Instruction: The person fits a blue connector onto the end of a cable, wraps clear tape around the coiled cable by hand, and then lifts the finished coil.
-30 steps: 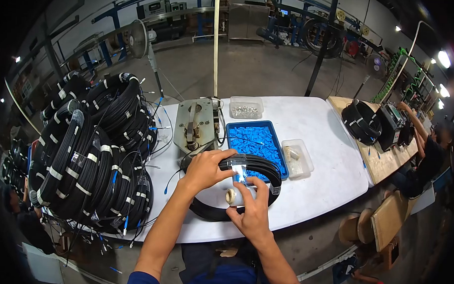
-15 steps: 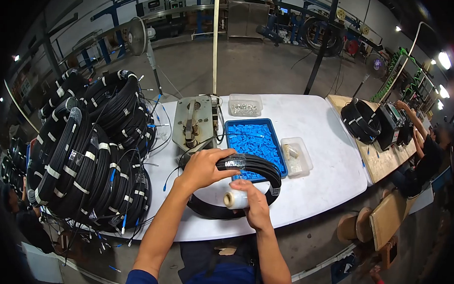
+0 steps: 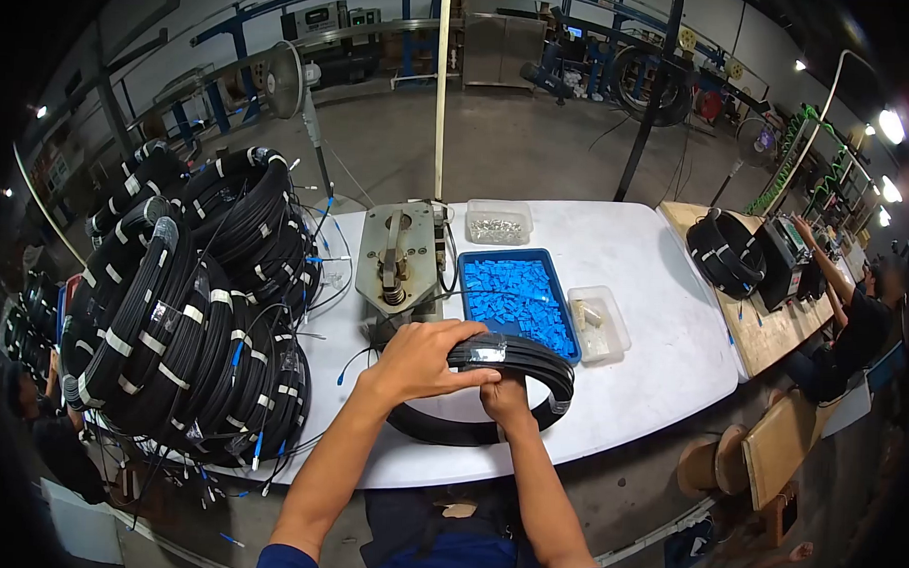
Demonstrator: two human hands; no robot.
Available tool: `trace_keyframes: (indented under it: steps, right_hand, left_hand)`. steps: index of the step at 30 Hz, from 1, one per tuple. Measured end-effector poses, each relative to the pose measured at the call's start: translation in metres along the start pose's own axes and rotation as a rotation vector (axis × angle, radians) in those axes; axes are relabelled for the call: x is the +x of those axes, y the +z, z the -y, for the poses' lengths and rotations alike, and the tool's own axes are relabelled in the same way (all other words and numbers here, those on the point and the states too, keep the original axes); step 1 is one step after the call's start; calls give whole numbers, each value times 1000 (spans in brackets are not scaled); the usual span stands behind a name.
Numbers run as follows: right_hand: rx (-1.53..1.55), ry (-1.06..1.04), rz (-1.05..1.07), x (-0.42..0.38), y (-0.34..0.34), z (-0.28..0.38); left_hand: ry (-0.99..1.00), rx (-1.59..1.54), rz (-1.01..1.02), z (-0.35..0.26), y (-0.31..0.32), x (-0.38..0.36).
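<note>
A coil of black cable [image 3: 520, 354] stands tilted at the table's front edge, a band of clear film [image 3: 488, 354] around its upper part. My left hand [image 3: 427, 361] is closed on the top left of this coil, fingers over it and thumb underneath. Inside the ring, my right hand [image 3: 507, 400] reaches up below the banded part. Its fingers look curled but are mostly hidden behind the coil and my left thumb. Whatever it holds is out of sight.
Piled black coils [image 3: 187, 345] crowd the left. Behind my hands stand a metal fixture [image 3: 400, 257], a blue tray [image 3: 461, 294] of small blue parts and clear plastic boxes [image 3: 613, 335]. Another person [image 3: 854, 323] works at the wooden table [image 3: 763, 330] on the right.
My right hand, which held a roll of clear film in front of the coil, has moved up and into the ring. The roll is hidden now. My left hand keeps its grip.
</note>
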State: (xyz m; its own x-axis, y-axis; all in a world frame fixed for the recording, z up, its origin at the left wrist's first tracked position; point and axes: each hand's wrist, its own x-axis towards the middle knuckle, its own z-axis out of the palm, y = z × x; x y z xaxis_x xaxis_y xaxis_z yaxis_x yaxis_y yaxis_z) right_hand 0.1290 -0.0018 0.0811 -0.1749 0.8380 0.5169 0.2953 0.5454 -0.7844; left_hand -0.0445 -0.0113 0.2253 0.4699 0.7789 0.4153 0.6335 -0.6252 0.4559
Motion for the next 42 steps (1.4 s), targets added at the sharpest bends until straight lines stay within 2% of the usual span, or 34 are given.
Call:
trace_keyframes:
  steps: [1, 3, 5, 6, 7, 9, 10, 11, 13, 14, 16, 19, 20, 24, 25, 27, 28, 29, 31, 42]
  right_hand:
    - [-67, -181, -73, 8, 1, -3]
    - [93, -48, -76, 18, 8, -5]
    - [66, -222, -77, 31, 6, -9]
    - [-115, -389, -120, 38, 7, -10]
    - [-111, -390, -121, 42, 10, -14]
    - [165, -262, -277, 51, 16, -38]
    - [213, -142, -426, 58, 22, -69]
    - [348, 283, -447, 61, 15, -73]
    - [125, 39, -444, 81, -1, -49]
    - [126, 39, -439, 89, -1, -44]
    - [92, 183, -284, 88, 4, -39]
    - [9, 99, -325, 80, 14, -30]
    - [-10, 179, -246, 73, 15, -28]
    - [-109, -95, 11, 25, 26, -49]
    - [-33, -178, 53, 17, 37, -51]
    - [352, -19, -64, -12, 57, -36]
    - [-243, -258, -48, -6, 51, -30]
    - [-282, -234, -50, -7, 54, -21]
    - [42, -18, -80, -15, 63, -21]
    - [21, -54, -51, -11, 70, -13]
  left_hand:
    - [8, 3, -5, -1, 1, -2]
    - [27, 23, -45, -3, 1, -3]
    - [50, 21, -81, -4, 2, -7]
    - [48, 34, -103, -5, 4, -9]
    - [44, 46, -126, -5, 4, -11]
    - [44, 72, -112, -8, 3, -18]
    - [48, 93, -95, -12, 1, -23]
    - [89, 72, -86, -22, 0, -27]
    - [134, 76, -77, -37, -3, -31]
    - [132, 86, -100, -38, 1, -30]
    - [78, 98, -99, -37, 5, -26]
    - [27, 126, -112, -27, 6, -21]
    - [22, 120, -109, -25, 5, -21]
    - [10, 58, -108, -20, -1, -19]
    - [2, 45, -91, -20, -3, -19]
    - [-14, 58, -81, -17, -3, -20]
    - [-23, 74, -68, -16, -2, -21]
    - [-28, 70, -64, -15, -1, -20]
    - [4, 59, -112, -13, 2, -19]
    - [-29, 38, -116, -9, 3, -19]
